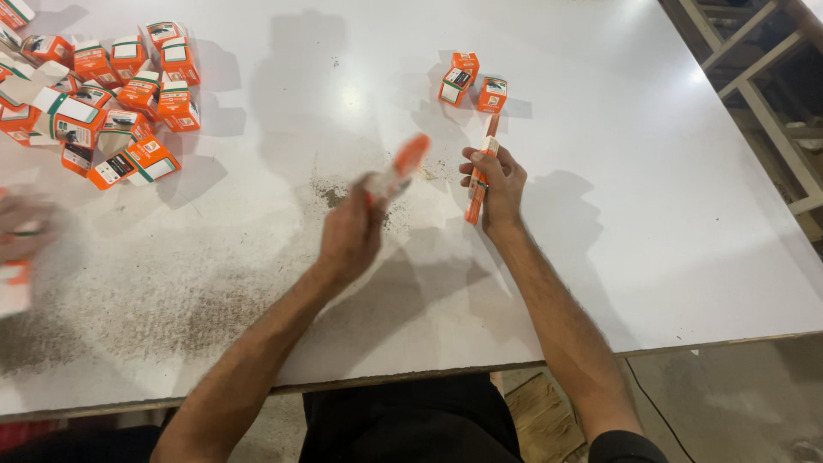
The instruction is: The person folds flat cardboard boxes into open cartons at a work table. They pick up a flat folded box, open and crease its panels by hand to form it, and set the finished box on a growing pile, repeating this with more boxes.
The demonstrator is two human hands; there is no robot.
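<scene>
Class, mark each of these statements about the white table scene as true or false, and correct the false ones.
1. The right hand holds a stack of flat orange cartons. True.
2. The left hand is empty. False: its grip is around a blurred orange-and-white carton.
3. Three small folded orange boxes stand beyond the right hand. True.
4. The large pile of orange boxes lies at the table's right edge. False: it lies far left on the white table.

Three assembled orange boxes (467, 81) stand just beyond the hands; two flat cartons (477, 184) are held; one heap of boxes (103, 94) lies far left.
</scene>
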